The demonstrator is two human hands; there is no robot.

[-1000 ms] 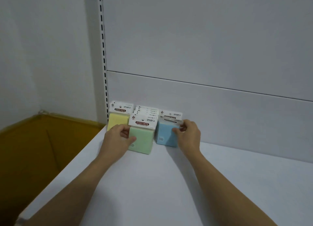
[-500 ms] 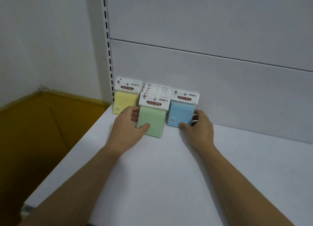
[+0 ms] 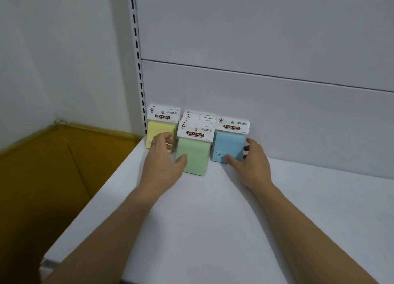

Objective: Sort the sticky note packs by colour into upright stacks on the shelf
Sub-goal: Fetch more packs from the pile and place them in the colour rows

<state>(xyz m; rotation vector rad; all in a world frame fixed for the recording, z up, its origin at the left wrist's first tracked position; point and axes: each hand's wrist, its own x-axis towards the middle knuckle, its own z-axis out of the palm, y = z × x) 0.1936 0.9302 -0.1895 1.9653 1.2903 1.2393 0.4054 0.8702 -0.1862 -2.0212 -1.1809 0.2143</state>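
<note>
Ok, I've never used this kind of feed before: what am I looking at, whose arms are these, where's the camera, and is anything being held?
There is no machine here. These are a person's two bare arms, filmed by one wide-angle camera worn on their head, looking forward and down. The white surface is a shelf with a white back panel. Sticky note packs stand upright against that panel: a yellow pack on the left, green packs one behind another in the middle, and a blue pack on the right. The left hand grips the green packs, thumb on the front one, fingers curled at the left side. The right hand holds the blue pack, thumb on its front, fingers on its right side. All packs rest on the shelf.
</note>
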